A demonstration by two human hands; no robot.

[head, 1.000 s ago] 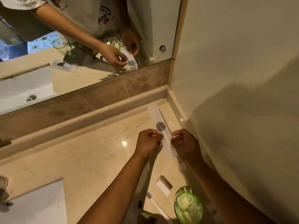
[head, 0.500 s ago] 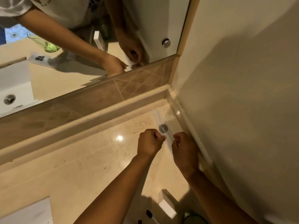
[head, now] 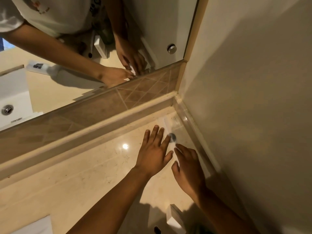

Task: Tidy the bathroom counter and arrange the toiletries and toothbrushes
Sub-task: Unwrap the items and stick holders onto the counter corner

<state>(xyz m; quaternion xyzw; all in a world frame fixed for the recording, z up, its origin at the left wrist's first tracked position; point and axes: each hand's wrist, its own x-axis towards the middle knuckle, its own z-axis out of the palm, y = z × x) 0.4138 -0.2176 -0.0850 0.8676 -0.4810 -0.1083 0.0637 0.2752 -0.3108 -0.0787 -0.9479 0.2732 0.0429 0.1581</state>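
Note:
A long white toiletry packet (head: 169, 126) with a round grey seal lies flat on the beige marble counter (head: 84, 174), in the back right corner beside the wall. My left hand (head: 154, 150) hovers flat over its left side, fingers spread, holding nothing. My right hand (head: 188, 168) is just right of the packet's near end, fingers loosely extended, also holding nothing. The packet's near half is hidden under my fingers. A small white box (head: 174, 217) stands near the counter's front, between my forearms.
A mirror (head: 67, 56) runs along the back above a brown tiled strip (head: 101, 110) and reflects my arms, a white tube and the sink. The side wall (head: 253, 98) closes the right. A white sink edge (head: 33, 225) shows at the bottom left.
Both hands have let go of the packet and opened their fingers; it now lies on the counter closer to the corner. The view has shifted forward, so the green glass is out of sight.

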